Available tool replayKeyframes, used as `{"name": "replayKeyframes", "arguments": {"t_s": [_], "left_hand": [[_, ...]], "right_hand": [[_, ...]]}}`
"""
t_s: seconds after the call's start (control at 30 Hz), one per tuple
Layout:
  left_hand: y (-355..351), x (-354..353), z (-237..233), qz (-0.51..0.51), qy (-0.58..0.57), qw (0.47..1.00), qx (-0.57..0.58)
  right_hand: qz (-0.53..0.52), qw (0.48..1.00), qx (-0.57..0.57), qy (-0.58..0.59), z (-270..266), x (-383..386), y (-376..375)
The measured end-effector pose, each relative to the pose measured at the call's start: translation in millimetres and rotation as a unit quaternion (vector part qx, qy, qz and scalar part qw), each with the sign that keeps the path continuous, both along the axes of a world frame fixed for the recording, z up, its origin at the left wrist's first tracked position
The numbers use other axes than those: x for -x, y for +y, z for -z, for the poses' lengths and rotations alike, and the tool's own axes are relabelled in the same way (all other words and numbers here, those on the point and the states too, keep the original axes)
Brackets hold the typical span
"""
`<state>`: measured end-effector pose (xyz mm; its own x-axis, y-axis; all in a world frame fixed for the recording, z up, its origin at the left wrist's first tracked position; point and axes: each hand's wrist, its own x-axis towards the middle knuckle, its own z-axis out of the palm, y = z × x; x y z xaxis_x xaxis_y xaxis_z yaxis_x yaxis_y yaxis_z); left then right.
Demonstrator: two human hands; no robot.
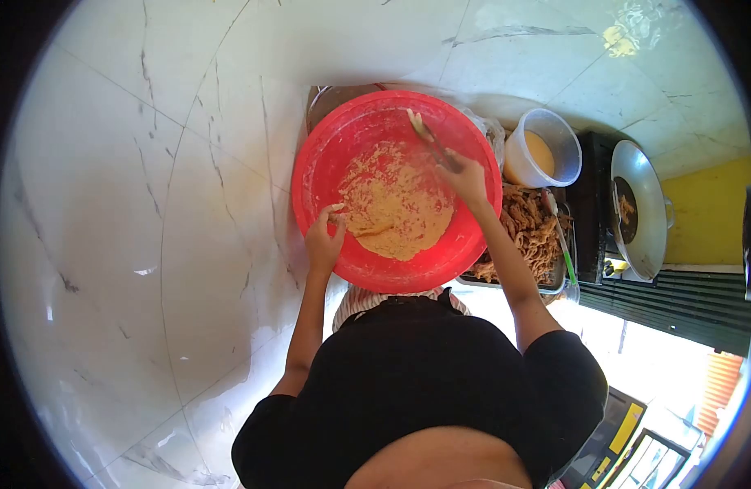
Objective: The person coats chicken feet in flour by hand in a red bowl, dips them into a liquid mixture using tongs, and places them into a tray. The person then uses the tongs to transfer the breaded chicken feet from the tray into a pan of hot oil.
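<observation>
A large red basin (310,163) holds a heap of yellowish flour-like powder (400,208). My left hand (325,238) is at the basin's left side, fingers bent at the powder's edge and coated with it; whatever they may hold is too small to tell. Over the right part of the basin, my right hand (463,175) is closed around dark tongs (432,143). A pale piece (415,119) shows at the far end of the tongs, above the basin's back wall.
Right of the basin stand a tray of brown fried pieces (530,232), a white tub of yellow batter (541,153) and a green-handled utensil (568,259). Farther right, a metal pan (649,208) with dark oil and some pieces sits on a black stove (591,204).
</observation>
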<state>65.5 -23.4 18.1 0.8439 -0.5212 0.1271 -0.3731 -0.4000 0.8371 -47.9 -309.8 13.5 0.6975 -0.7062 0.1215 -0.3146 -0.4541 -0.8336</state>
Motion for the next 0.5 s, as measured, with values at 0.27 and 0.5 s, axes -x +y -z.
{"name": "replayKeyframes", "arguments": {"t_s": [0.27, 0.5], "left_hand": [[0.2, 1.0, -2.8, 0.033, -0.025, 0.999, -0.010], [-1.4, 2.6, -3.6, 0.030, -0.021, 0.999, -0.031]], "right_hand": [[-0.190, 0.975, -0.007, 0.114, 21.5, 11.2, 24.1], [-0.209, 0.960, -0.046, 0.179, -14.6, 24.0, 48.1]]}}
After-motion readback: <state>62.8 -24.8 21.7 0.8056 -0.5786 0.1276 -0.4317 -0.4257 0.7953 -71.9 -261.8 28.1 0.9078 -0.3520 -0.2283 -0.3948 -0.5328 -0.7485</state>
